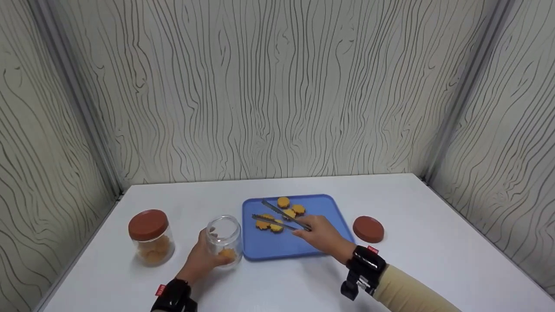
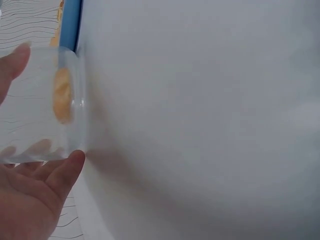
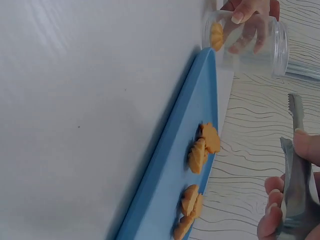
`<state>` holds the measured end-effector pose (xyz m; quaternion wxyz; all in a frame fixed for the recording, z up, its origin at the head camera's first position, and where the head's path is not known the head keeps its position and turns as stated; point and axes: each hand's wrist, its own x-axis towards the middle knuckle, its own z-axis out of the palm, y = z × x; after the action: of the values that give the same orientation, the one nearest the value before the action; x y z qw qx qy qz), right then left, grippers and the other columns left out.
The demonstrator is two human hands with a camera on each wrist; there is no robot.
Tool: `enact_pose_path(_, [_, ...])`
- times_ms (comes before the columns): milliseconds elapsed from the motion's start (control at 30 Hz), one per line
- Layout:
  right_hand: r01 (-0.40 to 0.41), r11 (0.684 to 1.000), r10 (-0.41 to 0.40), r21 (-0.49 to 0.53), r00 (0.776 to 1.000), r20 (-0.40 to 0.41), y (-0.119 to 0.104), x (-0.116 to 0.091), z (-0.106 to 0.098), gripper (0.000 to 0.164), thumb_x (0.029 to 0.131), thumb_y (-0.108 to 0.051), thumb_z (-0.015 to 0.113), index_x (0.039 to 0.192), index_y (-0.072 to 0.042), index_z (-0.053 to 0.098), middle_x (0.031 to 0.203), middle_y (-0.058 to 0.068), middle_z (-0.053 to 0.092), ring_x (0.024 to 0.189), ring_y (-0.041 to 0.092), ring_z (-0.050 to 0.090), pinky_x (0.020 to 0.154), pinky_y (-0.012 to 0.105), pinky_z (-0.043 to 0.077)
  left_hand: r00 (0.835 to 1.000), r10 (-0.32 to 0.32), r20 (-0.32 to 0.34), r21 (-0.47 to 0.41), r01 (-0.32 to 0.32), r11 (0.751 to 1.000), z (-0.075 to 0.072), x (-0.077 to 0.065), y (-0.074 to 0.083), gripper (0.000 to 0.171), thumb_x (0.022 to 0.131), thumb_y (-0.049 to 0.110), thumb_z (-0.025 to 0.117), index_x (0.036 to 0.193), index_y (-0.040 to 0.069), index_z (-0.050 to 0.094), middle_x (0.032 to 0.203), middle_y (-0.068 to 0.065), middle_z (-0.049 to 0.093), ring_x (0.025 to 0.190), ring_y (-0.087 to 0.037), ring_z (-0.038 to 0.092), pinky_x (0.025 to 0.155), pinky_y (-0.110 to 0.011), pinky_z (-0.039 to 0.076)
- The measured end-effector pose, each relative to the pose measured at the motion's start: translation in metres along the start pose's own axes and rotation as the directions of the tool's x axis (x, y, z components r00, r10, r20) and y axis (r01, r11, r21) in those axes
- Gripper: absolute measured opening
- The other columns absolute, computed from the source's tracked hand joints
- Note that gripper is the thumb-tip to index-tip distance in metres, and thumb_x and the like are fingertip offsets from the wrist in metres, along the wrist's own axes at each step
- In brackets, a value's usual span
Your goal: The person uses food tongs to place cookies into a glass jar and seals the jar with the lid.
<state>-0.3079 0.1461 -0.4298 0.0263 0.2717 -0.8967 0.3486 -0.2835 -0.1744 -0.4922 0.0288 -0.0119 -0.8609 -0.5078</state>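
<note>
My left hand grips an uncapped clear jar standing at the left edge of a blue tray. One orange-yellow cookie lies at the bottom of that jar. In my right hand is a pair of metal tongs, held over the tray with the tips apart and nothing between them. Several flower-shaped cookies lie on the tray below the tongs, some of them overlapping. In the right wrist view, my thumb and fingers wrap the tong arms.
A second jar, with a reddish-brown lid and several cookies inside, stands at the left of the white table. A loose lid of the same colour lies right of the tray. Wood-grain panels enclose the back and sides.
</note>
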Motion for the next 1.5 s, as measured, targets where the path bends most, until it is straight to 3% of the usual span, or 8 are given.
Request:
enact_pose_path(100, [-0.019, 1.0, 0.019, 0.001, 1.0, -0.016, 0.007, -0.002, 0.0, 0.024, 0.092, -0.016, 0.067, 0.107, 0.003, 0.07, 0.077, 0.003, 0.054, 0.07, 0.018, 0.048, 0.061, 0.032, 0.038, 1.0, 0.006, 0.001, 0.003, -0.006, 1.0, -0.001, -0.001, 0.001, 0.105, 0.064, 0.015, 0.091, 0.143, -0.005, 0.023, 0.138, -0.034, 0.042, 0.129, -0.049, 0.038, 0.105, -0.059, 0.032])
enact_pose_path(467, [-0.064, 0.997, 0.061, -0.052, 0.997, -0.049, 0.026, -0.006, 0.004, 0.011, 0.088, -0.013, 0.07, 0.087, -0.003, 0.068, 0.062, -0.005, 0.031, 0.06, 0.013, 0.035, 0.053, 0.027, 0.027, 1.0, -0.007, 0.004, -0.004, 0.007, 1.0, -0.002, -0.003, 0.002, 0.107, 0.065, 0.015, 0.09, 0.145, -0.004, 0.02, 0.141, -0.034, 0.04, 0.131, -0.049, 0.037, 0.106, -0.06, 0.031])
enact_pose_path(633, [-0.115, 0.992, 0.112, -0.054, 0.993, -0.047, 0.034, -0.008, 0.005, 0.019, 0.088, -0.013, 0.071, 0.098, 0.003, 0.071, 0.066, -0.003, 0.039, 0.063, 0.015, 0.039, 0.055, 0.029, 0.029, 0.999, -0.036, 0.018, -0.029, 0.036, 0.999, 0.0, -0.001, 0.001, 0.111, 0.066, 0.016, 0.09, 0.148, -0.002, 0.017, 0.144, -0.032, 0.036, 0.133, -0.048, 0.034, 0.107, -0.061, 0.028])
enact_pose_path(733, [-0.129, 0.99, 0.126, -0.063, 0.991, -0.051, 0.038, -0.009, 0.005, 0.022, 0.088, -0.013, 0.071, 0.101, 0.005, 0.071, 0.068, -0.002, 0.044, 0.065, 0.015, 0.04, 0.055, 0.028, 0.03, 1.0, -0.022, 0.013, -0.024, 0.022, 0.999, 0.001, 0.0, 0.0, 0.11, 0.066, 0.017, 0.09, 0.147, -0.003, 0.019, 0.143, -0.033, 0.038, 0.132, -0.049, 0.035, 0.106, -0.061, 0.029])
enact_pose_path(967, [-0.132, 0.986, 0.126, -0.102, 0.99, -0.066, 0.044, -0.008, 0.009, 0.021, 0.085, -0.014, 0.072, 0.096, 0.004, 0.071, 0.062, -0.005, 0.041, 0.062, 0.015, 0.04, 0.053, 0.027, 0.03, 1.0, 0.0, 0.011, -0.019, 0.0, 1.0, 0.002, 0.002, -0.002, 0.106, 0.065, 0.015, 0.09, 0.144, -0.004, 0.022, 0.14, -0.032, 0.041, 0.13, -0.047, 0.038, 0.106, -0.059, 0.031])
enact_pose_path(1167, [-0.165, 0.98, 0.161, -0.11, 0.986, -0.045, 0.045, -0.008, 0.012, 0.027, 0.085, -0.014, 0.073, 0.102, 0.007, 0.071, 0.076, 0.002, 0.061, 0.071, 0.018, 0.049, 0.06, 0.033, 0.041, 1.0, -0.019, 0.017, -0.023, 0.019, 1.0, 0.001, 0.002, -0.001, 0.107, 0.065, 0.017, 0.09, 0.145, -0.004, 0.022, 0.142, -0.032, 0.04, 0.131, -0.047, 0.037, 0.107, -0.06, 0.029])
enact_pose_path(1333, [-0.134, 0.981, 0.132, -0.137, 0.991, -0.022, 0.047, -0.006, 0.015, 0.013, 0.085, -0.012, 0.073, 0.086, 0.001, 0.069, 0.071, 0.001, 0.057, 0.067, 0.017, 0.046, 0.059, 0.032, 0.04, 0.999, -0.032, 0.01, -0.036, 0.033, 0.999, 0.001, 0.001, -0.001, 0.106, 0.065, 0.014, 0.09, 0.145, -0.002, 0.023, 0.142, -0.032, 0.04, 0.131, -0.047, 0.037, 0.106, -0.06, 0.03])
enact_pose_path(1500, [-0.119, 0.984, 0.119, -0.135, 0.993, -0.013, 0.048, -0.006, 0.018, 0.013, 0.086, -0.011, 0.073, 0.078, -0.003, 0.065, 0.066, -0.003, 0.051, 0.064, 0.016, 0.046, 0.058, 0.03, 0.039, 0.998, -0.056, 0.012, -0.043, 0.056, 0.998, 0.001, 0.001, 0.0, 0.106, 0.065, 0.014, 0.09, 0.146, -0.001, 0.023, 0.143, -0.031, 0.039, 0.132, -0.046, 0.036, 0.106, -0.061, 0.03])
